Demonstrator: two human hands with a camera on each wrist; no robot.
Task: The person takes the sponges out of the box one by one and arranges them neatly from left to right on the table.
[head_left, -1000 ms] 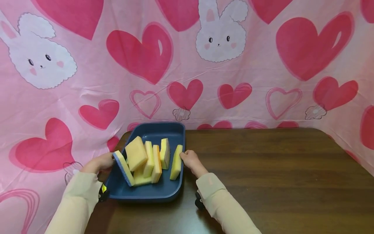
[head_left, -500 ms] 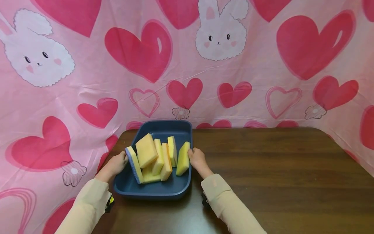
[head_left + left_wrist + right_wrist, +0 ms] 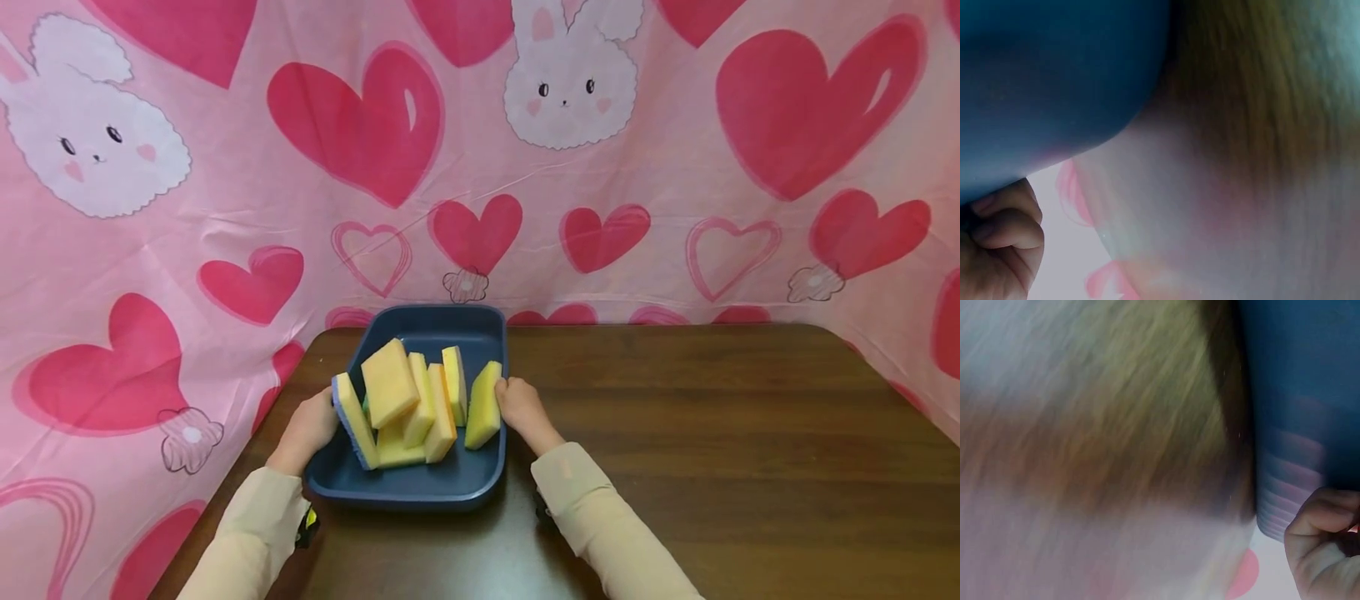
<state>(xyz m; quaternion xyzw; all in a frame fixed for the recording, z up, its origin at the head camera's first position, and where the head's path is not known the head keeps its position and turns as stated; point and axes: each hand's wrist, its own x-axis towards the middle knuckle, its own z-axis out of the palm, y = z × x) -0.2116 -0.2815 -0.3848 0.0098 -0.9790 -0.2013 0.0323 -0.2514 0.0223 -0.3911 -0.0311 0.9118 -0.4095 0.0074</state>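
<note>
Blue tray, left grip and right grip holding opposite edges, table stretching rightward

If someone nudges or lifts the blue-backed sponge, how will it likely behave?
The blue-backed sponge is probably light and squashy: it looks like foam. Standing tilted on edge in the tray, it may topple.
</note>
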